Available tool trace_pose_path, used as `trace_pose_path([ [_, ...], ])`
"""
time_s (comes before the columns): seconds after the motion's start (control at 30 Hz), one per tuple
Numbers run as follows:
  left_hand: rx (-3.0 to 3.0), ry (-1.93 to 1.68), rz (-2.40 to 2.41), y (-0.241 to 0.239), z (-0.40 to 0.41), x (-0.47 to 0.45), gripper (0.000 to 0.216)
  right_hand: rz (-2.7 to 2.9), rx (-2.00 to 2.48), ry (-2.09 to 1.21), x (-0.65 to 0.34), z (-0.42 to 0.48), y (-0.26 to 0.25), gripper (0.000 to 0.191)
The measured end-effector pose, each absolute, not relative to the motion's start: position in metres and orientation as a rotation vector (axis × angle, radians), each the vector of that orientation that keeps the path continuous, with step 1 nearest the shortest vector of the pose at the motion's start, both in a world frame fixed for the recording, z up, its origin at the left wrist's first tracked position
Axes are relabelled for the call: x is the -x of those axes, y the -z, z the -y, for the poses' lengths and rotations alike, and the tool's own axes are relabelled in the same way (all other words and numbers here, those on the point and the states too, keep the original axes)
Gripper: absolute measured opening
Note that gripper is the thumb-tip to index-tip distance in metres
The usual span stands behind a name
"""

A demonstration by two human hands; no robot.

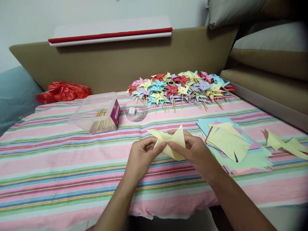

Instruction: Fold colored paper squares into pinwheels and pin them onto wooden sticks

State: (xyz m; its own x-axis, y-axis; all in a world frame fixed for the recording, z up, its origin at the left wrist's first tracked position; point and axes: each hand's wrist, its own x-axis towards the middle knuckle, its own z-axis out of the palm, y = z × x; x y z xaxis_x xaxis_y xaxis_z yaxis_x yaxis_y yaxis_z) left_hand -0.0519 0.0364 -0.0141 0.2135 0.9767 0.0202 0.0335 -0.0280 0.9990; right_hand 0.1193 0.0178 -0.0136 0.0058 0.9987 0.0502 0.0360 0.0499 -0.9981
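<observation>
Between both hands is a pale yellow paper pinwheel (176, 141), its corners folded partly toward the middle and its points standing up. My left hand (144, 152) grips its left side, with the thumb pressed near the centre. From the other side my right hand (191, 147) pinches it, the thumb meeting the left one at the middle. Fingers behind the paper are partly hidden. To the right lies a pile of cut paper squares (228, 139) in yellow, blue, pink and green. Another yellow paper piece (286, 144), bent and curled, rests farther right.
Several finished pinwheels (172, 89) on sticks lie at the back. A clear plastic box (81, 112) of wooden sticks stands left, beside a small round container (136, 112) of metal pins. Behind them is a red plastic bag (64, 92). A striped cloth (60, 160) covers the surface.
</observation>
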Motion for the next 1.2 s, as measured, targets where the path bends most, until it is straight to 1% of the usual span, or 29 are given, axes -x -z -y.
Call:
trace_pose_path([
  [0.13,-1.337,-1.111,-1.03,0.011,-0.036,0.051,0.028,1.209,1.221,-1.105,-0.117,-0.018,0.016,0.023],
  [0.23,-1.191,-1.131,-0.945,0.01,-0.037,0.049,0.034,1.122,1.193,-1.161,-0.115,-0.019,0.017,0.025],
  [0.4,-0.969,-1.037,-0.852,0.015,-0.038,0.05,0.026,1.088,1.153,-1.216,-0.116,-0.018,0.016,0.029],
  [0.63,-1.066,-1.047,-0.874,0.015,-0.036,0.05,0.022,1.116,1.177,-1.181,-0.113,-0.017,0.015,0.025],
  [0.87,-1.027,-1.039,-0.875,0.016,-0.036,0.05,0.021,1.145,1.215,-1.086,-0.113,-0.018,0.016,0.022],
  [1.0,-1.006,-1.057,-0.898,0.017,-0.038,0.052,0.024,1.115,1.222,-1.071,-0.112,-0.018,0.017,0.024],
  [1.07,-1.003,-1.069,-0.894,0.016,-0.038,0.053,0.029,1.055,1.208,-1.085,-0.111,-0.019,0.018,0.025],
  [1.2,-0.944,-1.081,-0.882,0.016,-0.034,0.047,0.038,0.828,1.141,-1.141,-0.104,-0.019,0.023,0.033],
])
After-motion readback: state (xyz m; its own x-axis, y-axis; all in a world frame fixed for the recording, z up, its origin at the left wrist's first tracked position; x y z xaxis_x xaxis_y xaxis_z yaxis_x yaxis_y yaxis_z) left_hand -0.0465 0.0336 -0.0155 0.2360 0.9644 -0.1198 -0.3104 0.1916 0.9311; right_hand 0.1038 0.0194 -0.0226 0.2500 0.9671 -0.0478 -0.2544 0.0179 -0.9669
